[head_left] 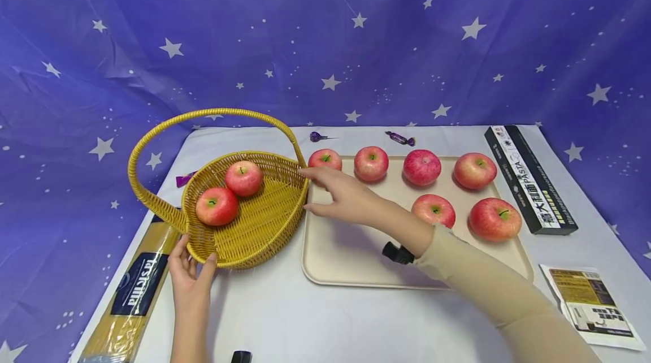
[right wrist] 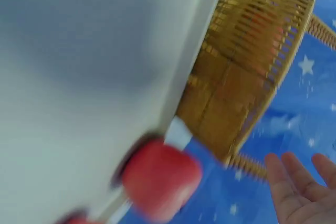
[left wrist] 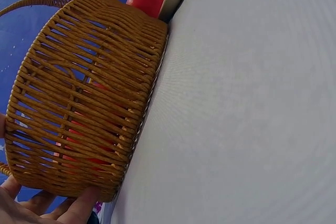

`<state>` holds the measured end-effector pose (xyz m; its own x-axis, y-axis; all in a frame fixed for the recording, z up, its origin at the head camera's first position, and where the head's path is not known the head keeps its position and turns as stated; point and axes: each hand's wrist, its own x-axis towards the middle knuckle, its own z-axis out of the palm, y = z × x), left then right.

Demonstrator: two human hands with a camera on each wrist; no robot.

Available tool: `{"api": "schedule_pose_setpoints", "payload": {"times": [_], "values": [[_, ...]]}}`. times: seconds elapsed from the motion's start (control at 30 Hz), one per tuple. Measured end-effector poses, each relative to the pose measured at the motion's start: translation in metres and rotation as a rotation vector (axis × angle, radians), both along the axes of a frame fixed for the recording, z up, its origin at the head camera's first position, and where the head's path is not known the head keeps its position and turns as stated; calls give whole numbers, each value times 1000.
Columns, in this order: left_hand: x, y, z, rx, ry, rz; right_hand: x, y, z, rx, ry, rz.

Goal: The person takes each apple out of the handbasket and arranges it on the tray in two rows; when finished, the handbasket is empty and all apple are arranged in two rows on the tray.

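Note:
A yellow woven basket (head_left: 269, 210) with a tall arched handle stands at the left, holding two red apples (head_left: 217, 206) side by side in its left half. My left hand (head_left: 190, 281) grips the basket's near-left rim; in the left wrist view its fingers (left wrist: 81, 205) lie against the woven wall. Over the tray's left edge, my right hand (head_left: 348, 196) has its fingers extended toward the basket's right rim and holds nothing. The right wrist view shows those fingers (right wrist: 299, 182) spread, near the handle's base. Partly behind this hand is an apple (head_left: 325, 158) at the tray's far-left corner.
A beige tray (head_left: 341, 264) bears several more apples (head_left: 474, 171). Right of it lie a black pasta box (head_left: 531, 179) and a small packet (head_left: 592, 306). A pasta bag (head_left: 134, 289) lies left of the basket. Wrapped candies (head_left: 400, 138) lie along the back.

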<state>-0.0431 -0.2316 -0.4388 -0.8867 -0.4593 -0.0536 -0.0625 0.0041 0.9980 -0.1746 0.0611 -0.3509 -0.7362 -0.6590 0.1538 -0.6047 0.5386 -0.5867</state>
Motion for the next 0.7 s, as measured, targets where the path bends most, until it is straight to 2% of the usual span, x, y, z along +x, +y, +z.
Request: {"api": "schedule_pose_setpoints", "payload": {"times": [0.1, 0.23, 0.4, 0.57, 0.7], "values": [[0, -1, 0, 3, 13, 0, -11, -34, -4, 23, -16, 46], [1, 0, 1, 1, 9, -5, -25, -70, -18, 71, -39, 54], [1, -1, 0, 1, 1, -15, -42, -99, -31, 92, -66, -32], [2, -2, 0, 11, -4, -9, -56, -128, -32, 49, -98, -132], [1, -1, 0, 12, 4, -14, -63, -149, -34, 55, -153, -195]]}}
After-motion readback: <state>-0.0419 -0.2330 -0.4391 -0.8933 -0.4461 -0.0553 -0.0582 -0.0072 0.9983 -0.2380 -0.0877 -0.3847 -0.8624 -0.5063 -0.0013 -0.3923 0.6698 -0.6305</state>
